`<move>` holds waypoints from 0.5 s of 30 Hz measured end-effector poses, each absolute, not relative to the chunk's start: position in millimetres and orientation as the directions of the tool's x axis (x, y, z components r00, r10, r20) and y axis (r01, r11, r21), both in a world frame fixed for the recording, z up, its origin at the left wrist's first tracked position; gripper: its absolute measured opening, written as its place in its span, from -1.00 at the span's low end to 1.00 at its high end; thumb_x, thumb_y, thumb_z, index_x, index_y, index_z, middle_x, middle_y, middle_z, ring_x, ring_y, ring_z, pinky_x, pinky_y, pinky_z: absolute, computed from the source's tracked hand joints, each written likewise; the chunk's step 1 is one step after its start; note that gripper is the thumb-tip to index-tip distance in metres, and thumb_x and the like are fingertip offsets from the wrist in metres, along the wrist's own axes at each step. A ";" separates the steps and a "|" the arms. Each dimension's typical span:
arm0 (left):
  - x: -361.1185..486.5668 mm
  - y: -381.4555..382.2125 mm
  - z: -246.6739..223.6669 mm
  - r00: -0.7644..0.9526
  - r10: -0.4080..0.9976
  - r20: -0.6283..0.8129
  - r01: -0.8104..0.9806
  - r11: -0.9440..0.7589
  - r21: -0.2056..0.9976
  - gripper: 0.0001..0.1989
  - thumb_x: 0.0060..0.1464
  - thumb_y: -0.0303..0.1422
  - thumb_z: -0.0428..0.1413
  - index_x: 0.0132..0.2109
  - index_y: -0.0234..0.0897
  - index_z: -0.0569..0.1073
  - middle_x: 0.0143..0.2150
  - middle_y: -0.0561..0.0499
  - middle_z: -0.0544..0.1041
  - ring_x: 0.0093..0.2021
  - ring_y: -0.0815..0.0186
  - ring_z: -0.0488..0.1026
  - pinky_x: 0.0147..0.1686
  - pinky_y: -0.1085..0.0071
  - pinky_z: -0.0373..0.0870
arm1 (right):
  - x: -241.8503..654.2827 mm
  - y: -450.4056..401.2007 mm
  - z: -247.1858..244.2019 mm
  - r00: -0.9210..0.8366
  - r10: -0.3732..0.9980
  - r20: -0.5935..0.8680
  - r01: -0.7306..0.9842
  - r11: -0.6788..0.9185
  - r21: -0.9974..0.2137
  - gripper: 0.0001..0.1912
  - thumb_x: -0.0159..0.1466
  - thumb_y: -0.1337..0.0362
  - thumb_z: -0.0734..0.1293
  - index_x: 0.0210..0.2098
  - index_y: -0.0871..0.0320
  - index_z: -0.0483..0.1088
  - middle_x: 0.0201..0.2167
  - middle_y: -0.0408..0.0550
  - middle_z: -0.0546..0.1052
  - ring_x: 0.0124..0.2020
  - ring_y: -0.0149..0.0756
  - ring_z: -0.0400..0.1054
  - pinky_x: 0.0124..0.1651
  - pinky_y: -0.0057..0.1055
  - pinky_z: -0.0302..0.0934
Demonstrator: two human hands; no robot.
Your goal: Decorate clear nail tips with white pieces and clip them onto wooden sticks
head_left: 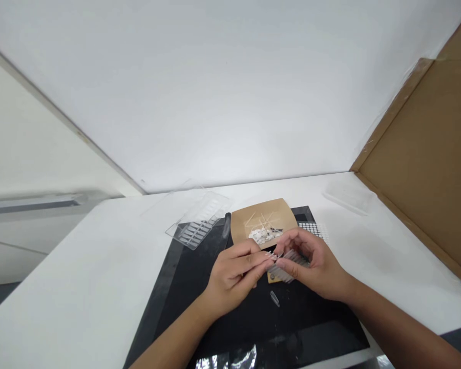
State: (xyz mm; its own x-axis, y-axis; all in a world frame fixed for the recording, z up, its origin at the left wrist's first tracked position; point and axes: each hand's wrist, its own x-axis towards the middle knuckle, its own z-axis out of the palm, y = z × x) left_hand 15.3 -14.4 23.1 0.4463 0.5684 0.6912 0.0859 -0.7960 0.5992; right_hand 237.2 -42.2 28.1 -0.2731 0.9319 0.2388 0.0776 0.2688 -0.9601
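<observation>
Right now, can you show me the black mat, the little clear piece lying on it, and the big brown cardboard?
Black mat (184, 282): head view, on its bare left part.
Little clear piece (274, 299): head view, on its middle.
Brown cardboard (430, 164): head view, on its large panel.

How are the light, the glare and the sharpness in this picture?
Head view: the white wall is brightest low in the middle; head view: white glare marks the near part of the black mat; head view: the clear plastic container looks faint against the white table; head view: details between the fingers are too small and soft to identify.
</observation>
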 end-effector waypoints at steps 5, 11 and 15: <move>17.1 -14.1 25.9 0.440 0.575 0.690 0.103 -0.795 0.598 -0.79 0.27 -0.62 0.20 -0.05 -0.32 0.65 -0.41 0.08 0.44 -0.48 0.49 0.44 -0.47 0.58 0.39 | 237.5 -40.3 26.5 -0.158 0.939 0.306 0.108 0.325 -0.940 -0.77 0.31 0.19 0.53 -0.09 0.01 0.50 -0.18 -0.12 0.58 -0.26 -0.32 0.41 -0.18 -0.31 0.32; 17.9 -14.0 24.5 0.439 0.599 0.670 0.132 -0.781 0.611 -0.81 0.29 -0.61 0.19 -0.10 -0.32 0.66 -0.42 0.08 0.45 -0.50 0.51 0.42 -0.47 0.59 0.38 | 235.3 -38.4 24.1 -0.106 0.876 0.471 0.166 0.483 -0.860 -0.81 0.31 0.26 0.53 -0.09 0.00 0.54 -0.21 -0.11 0.57 -0.22 -0.28 0.42 -0.15 -0.28 0.33; 18.0 -13.7 22.6 0.435 0.602 0.669 0.146 -0.781 0.608 -0.81 0.28 -0.60 0.19 -0.09 -0.31 0.66 -0.42 0.08 0.46 -0.49 0.51 0.43 -0.46 0.58 0.38 | 235.8 -39.2 24.3 -0.090 0.858 0.506 0.205 0.513 -0.834 -0.84 0.31 0.28 0.52 -0.13 0.00 0.55 -0.20 -0.10 0.58 -0.15 -0.24 0.47 -0.11 -0.25 0.34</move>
